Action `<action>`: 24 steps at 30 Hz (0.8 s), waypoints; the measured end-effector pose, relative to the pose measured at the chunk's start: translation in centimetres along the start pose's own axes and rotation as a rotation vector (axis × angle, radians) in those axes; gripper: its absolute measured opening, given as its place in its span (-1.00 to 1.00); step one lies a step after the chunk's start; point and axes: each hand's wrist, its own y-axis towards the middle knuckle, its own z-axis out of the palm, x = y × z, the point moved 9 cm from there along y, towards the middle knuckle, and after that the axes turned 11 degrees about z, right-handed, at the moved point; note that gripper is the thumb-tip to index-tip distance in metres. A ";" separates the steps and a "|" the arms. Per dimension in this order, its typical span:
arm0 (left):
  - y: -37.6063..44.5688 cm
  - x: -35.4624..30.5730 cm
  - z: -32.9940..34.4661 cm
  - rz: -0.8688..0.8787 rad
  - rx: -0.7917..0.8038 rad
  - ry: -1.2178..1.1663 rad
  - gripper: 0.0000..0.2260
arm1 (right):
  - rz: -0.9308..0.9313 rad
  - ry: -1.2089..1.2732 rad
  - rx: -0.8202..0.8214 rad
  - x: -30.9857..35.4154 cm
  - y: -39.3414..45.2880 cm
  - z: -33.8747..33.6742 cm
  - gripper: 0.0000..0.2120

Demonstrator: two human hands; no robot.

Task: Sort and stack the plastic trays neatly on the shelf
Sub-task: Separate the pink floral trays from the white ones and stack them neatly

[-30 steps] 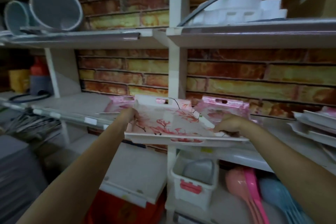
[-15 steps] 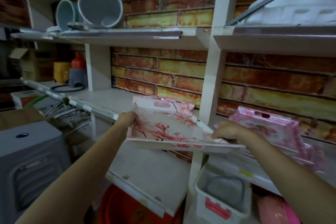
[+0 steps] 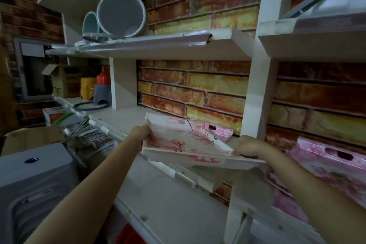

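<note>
A white plastic tray with a red flower print (image 3: 184,144) hangs in the air in front of the middle shelf (image 3: 126,117), held level between both hands. My left hand (image 3: 141,132) grips its left rim. My right hand (image 3: 247,145) grips its near right corner. Behind the tray a pink tray (image 3: 218,131) lies on the shelf against the brick wall. Another pink tray with a handle slot (image 3: 326,162) rests on the shelf to the right of the white post (image 3: 257,105).
Two grey tubs (image 3: 118,14) lie on their sides on the upper shelf. At the far left of the middle shelf stand a red bottle (image 3: 103,76) and a yellow container (image 3: 87,87). A grey plastic bin (image 3: 33,182) sits low on the left.
The view has swung left and closer to the shelf. The flowered tray has travelled left with both hands, away from the right bay and toward the left bay.
</note>
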 end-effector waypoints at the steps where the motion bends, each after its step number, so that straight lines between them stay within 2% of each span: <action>1: 0.7 0.4 0.1 -0.011 -0.006 0.003 -0.88 | -0.004 -0.014 0.016 0.2 0.7 0.3 -0.73; 3: 2.2 1.1 0.0 -0.017 -0.041 0.026 -0.72 | -0.002 -0.019 0.030 0.6 2.2 0.7 -0.59; 6: 4.5 1.6 -0.5 -0.004 -0.138 0.100 -0.62 | 0.006 -0.006 0.020 1.2 5.0 1.1 -0.55; 12: 9.2 2.0 -0.1 -0.007 -0.178 0.055 -0.65 | 0.032 -0.089 0.004 3.2 10.2 1.5 -0.68; 14: 10.8 2.4 0.1 0.000 -0.187 -0.003 -0.66 | 0.063 -0.091 -0.008 3.7 11.1 1.5 -0.66; 19: 13.4 3.8 0.7 0.013 -0.175 -0.073 -0.68 | 0.144 -0.101 -0.030 4.1 12.2 1.6 -0.87; 24: 15.5 3.8 0.8 0.059 -0.131 -0.067 -0.73 | 0.157 -0.117 -0.012 3.7 13.5 2.9 -0.88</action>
